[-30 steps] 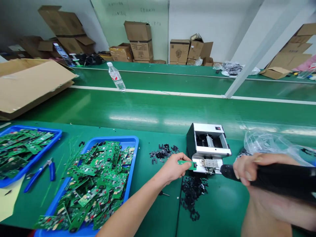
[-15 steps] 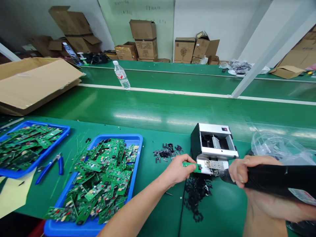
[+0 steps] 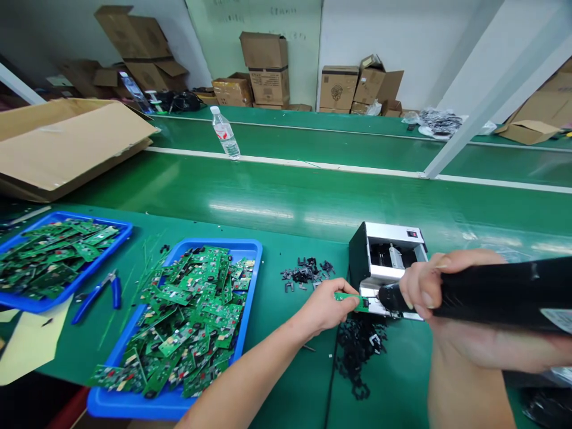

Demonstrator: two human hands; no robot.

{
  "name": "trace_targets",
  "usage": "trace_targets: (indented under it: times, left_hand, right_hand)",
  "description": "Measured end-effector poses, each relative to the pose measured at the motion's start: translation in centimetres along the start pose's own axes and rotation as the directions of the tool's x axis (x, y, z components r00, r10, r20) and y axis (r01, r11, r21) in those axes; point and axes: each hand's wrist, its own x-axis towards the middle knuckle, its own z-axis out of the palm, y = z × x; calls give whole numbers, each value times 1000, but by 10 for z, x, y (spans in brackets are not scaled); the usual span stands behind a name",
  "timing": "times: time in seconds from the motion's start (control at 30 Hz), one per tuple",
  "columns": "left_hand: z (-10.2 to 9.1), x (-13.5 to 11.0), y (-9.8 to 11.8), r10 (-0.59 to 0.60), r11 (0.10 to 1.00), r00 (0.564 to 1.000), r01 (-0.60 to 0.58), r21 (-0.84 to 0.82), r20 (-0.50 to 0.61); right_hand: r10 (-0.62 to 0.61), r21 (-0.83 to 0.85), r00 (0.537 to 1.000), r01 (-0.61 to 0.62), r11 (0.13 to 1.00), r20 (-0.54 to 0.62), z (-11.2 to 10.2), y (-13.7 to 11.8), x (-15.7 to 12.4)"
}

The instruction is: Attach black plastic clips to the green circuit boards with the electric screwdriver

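Note:
Between thumb and fingers, my left hand pinches a small green circuit board at the front edge of the silver-and-black screw feeder. My right hand is wrapped round a black electric screwdriver, held nearly level. Its tip points left toward the board, over the feeder's front plate; I cannot tell whether it touches the board. Small black plastic parts lie in a heap below the feeder, and more black clips lie behind my left hand.
A blue tray piled with circuit boards stands left of my forearm, a second blue tray farther left. Blue-handled cutters lie between them. A water bottle stands on the conveyor's pale rail. A large cardboard box sits at the left.
My right hand has brought the screwdriver left and up, from the feeder's front plate to close beside the circuit board. My left hand keeps its pinch on the board. The view has shifted slightly.

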Motion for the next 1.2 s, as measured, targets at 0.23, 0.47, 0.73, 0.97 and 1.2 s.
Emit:
trace_targets:
  times: [0.23, 0.47, 0.73, 0.97, 1.2]
  left_hand:
    - [1, -2, 5, -12, 1000, 1000, 12, -19, -5]
    - [2, 0, 2, 3, 1000, 1000, -4, -16, -9]
    - [1, 0, 1, 7, 1000, 1000, -7, -2, -14]
    - [0, 1, 0, 19, 998, 1000, -17, 64, -19]
    - [1, 0, 3, 48, 993, 998, -43, 109, -41]
  right_hand:
    - [57, -83, 998, -58, 995, -15, 21, 7, 10]
    - [47, -114, 998, -53, 992, -53, 27, 6, 14]
    - [-3, -69, 1000, 1, 998, -21, 27, 6, 15]
    - [42, -106, 998, -46, 993, -38, 20, 9, 10]
    - [51, -65, 998, -53, 996, -23, 16, 14, 8]
